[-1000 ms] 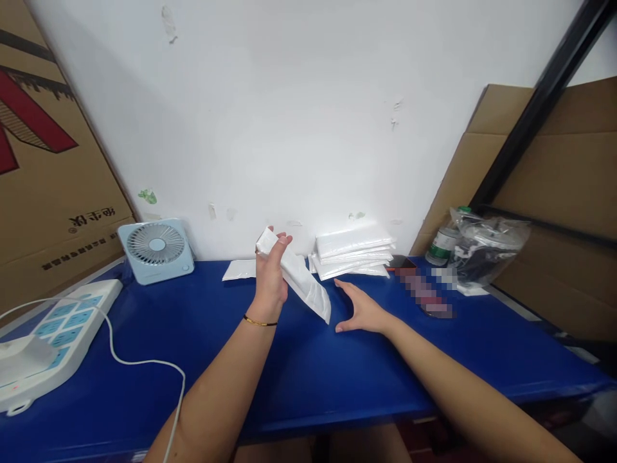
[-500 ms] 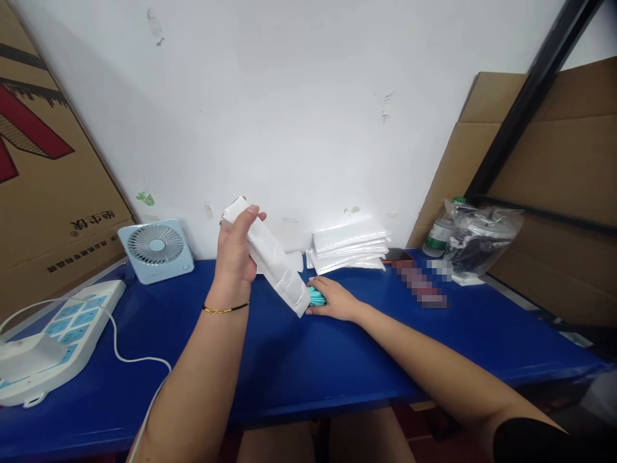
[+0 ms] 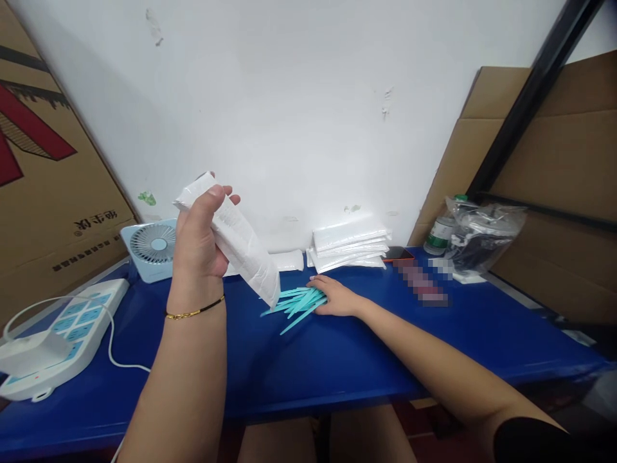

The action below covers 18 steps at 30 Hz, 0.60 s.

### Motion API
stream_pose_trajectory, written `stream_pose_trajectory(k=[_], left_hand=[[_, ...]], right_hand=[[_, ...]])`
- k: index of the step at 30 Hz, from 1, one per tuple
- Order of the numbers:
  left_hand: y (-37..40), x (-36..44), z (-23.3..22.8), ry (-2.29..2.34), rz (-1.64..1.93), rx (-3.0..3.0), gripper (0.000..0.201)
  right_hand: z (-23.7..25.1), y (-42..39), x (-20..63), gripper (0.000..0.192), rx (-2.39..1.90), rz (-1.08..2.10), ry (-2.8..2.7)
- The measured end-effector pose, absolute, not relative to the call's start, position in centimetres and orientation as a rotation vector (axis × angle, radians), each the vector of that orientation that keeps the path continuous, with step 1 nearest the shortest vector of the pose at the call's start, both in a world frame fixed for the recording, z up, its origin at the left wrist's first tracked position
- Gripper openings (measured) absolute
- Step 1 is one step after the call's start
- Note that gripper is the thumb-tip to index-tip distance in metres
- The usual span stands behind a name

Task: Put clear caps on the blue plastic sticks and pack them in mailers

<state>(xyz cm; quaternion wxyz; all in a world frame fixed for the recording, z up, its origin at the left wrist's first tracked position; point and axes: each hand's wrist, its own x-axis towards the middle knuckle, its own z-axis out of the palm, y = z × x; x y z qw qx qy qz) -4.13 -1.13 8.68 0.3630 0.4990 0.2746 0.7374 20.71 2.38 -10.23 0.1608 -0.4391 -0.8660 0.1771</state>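
My left hand holds a long white packet up above the blue table, its lower end pointing down and to the right. Under that end lies a loose bunch of thin teal sticks on the table. My right hand rests flat on the table with its fingers on the right ends of the sticks. A stack of flat white packets lies behind, against the wall.
A small pale blue fan stands at the back left, a white power strip with a cable at the far left. Cardboard leans on both sides. A bottle and a clear bag sit at the back right.
My left hand has lifted the white packet up and to the left. Teal sticks have come out onto the table, and my right hand has moved onto them.
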Motion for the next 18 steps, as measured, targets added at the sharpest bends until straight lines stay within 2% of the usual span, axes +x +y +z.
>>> stream_pose_trajectory(k=[6,11,14,18], left_hand=[[-2.2,-3.9,9.7,0.62,1.928,1.251,0.049],[-1.2,-4.2,8.7,0.681,1.899,1.563,0.059],[0.7,-3.9,6.0,0.972,1.69,1.89,0.066],[3.5,-3.2,0.4,1.561,1.067,2.316,0.076]], right_hand=[[-9.5,2.5,21.0,0.086,-1.307,0.572,-2.525],[-8.7,1.7,19.6,0.097,-1.218,0.358,-2.596],[-8.7,1.3,18.0,0.085,-1.129,0.321,-2.664],[-9.2,1.1,18.2,0.058,-1.05,0.34,-2.704]])
